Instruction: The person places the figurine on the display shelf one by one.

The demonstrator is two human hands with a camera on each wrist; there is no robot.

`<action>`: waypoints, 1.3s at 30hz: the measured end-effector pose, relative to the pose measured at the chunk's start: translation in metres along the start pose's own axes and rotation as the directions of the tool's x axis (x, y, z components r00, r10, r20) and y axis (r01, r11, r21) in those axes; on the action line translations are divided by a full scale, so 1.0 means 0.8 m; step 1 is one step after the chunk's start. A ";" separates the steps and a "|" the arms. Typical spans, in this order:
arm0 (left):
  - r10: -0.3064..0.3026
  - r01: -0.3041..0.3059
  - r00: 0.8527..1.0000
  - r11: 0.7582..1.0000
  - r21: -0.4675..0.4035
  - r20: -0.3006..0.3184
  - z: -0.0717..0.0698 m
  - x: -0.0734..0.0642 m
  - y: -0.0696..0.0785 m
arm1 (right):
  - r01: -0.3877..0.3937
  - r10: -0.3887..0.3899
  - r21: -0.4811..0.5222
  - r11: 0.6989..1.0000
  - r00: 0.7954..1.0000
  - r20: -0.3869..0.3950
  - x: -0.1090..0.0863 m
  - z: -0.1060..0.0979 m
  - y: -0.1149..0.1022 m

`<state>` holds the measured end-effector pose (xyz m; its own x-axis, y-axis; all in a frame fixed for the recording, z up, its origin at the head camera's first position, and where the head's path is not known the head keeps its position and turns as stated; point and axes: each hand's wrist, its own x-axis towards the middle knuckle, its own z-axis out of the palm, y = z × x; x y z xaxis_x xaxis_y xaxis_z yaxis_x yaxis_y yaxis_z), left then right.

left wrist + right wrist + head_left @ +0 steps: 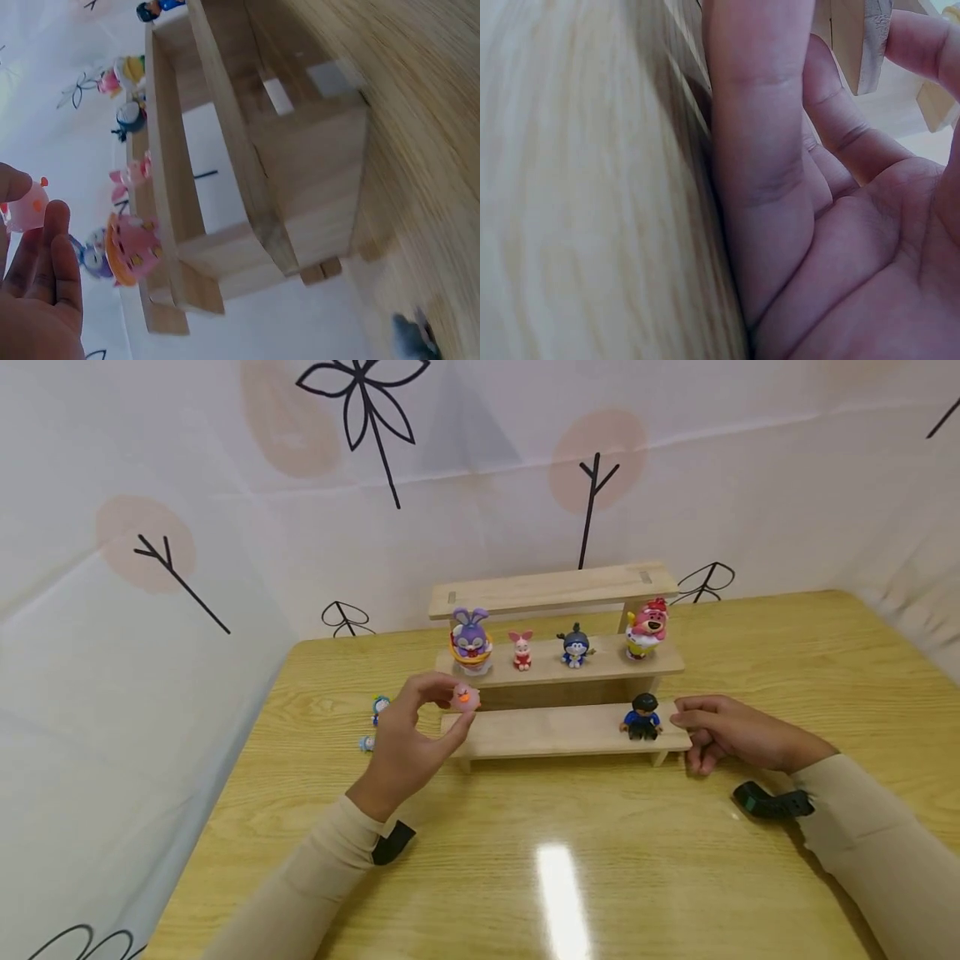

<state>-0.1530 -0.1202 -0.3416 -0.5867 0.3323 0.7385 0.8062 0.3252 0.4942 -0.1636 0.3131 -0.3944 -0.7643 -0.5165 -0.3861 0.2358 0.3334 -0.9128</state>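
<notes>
My left hand point(405, 739) pinches a small pink toy chick point(466, 697) with an orange beak between thumb and fingers, above the left end of the lowest step. In the left wrist view the chick point(28, 208) shows at the fingertips. At the other side, my right hand point(731, 731) grips the right end of the stepped wooden shelf point(555, 732), its lower edge resting against the table in the right wrist view. A seated toy figure with black hair and blue top point(642, 718) is on the lowest step, close to the right hand.
The middle step bears a purple rabbit figure point(471, 643), a pink piglet figure point(522, 652), a dark-haired blue figure point(575, 647) and a pink bear figure point(647, 628). Two small blue figures, one of them a green-topped figure point(380, 708), lie left of the shelf. A patterned cloth point(487, 518) hangs behind.
</notes>
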 end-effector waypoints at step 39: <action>-0.035 0.058 0.936 0.997 -0.054 0.349 0.127 0.042 0.036 | -0.006 0.006 0.001 1.000 1.000 0.008 0.000 -0.001 0.000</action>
<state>-0.1571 -0.0096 -0.3492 -0.6044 0.6089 0.5138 0.7740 0.2957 0.5599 -0.1642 0.3139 -0.3945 -0.7581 -0.5206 -0.3927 0.2414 0.3354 -0.9106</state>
